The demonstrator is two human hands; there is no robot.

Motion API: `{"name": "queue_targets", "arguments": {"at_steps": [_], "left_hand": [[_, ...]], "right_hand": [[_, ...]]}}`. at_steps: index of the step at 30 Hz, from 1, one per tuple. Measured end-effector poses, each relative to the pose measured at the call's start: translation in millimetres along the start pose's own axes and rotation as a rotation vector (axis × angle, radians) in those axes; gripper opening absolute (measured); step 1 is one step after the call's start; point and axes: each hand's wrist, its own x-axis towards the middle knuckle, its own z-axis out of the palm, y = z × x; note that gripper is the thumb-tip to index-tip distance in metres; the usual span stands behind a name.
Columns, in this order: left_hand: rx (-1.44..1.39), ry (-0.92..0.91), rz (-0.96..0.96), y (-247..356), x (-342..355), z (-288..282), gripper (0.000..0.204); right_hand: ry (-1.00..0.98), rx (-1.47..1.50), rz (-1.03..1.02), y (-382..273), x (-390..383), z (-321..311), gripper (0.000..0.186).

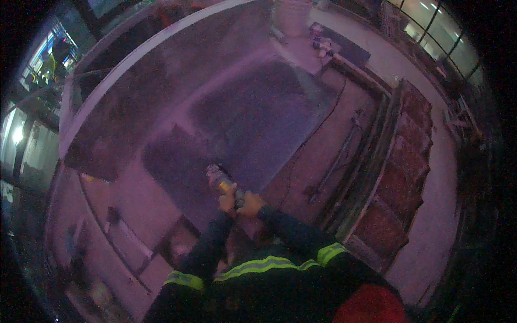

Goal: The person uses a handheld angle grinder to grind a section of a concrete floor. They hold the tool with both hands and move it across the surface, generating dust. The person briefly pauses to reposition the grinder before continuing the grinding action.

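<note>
Dusty slab [253,113], grinder [219,178] beyond hands [239,203]

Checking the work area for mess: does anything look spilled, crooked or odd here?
Pale dust coats the floor around the dark slab, thickest near the power tool gripped by the left hand and right hand. Its cord trails loosely across the floor.

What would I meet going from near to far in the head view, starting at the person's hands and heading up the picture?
Right hand and left hand, side by side on the tool → handheld power tool → big grey slab, dusty at its edges → white bucket at the far end.
</note>
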Motion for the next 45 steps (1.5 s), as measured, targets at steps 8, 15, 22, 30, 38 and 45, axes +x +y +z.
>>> {"name": "queue_targets", "arguments": {"at_steps": [8,15,22,30,38,45], "left_hand": [[0.072,-0.033,-0.202,-58,-46,4,0.06],[-0.07,-0.047,-0.18,13,-108,-3,0.06],[0.096,0.052,-0.264,48,-107,-15,0.057],[0.081,0.102,-0.262,40,-98,-9,0.061],[0.138,0.16,-0.248,63,-97,-9,0.059],[0.037,0.092,-0.201,63,-96,-15,0.064]], "right_hand": [[0.067,0.011,-0.095,40,-56,39,0.069],[0.118,0.046,-0.009,-3,-94,40,0.068],[0.091,-0.041,0.092,-11,-84,40,0.071],[0.068,-0.086,0.059,-5,-71,38,0.07],[0.077,-0.086,0.099,9,-46,47,0.067],[0.082,-0.089,0.054,17,-36,53,0.062]]}}
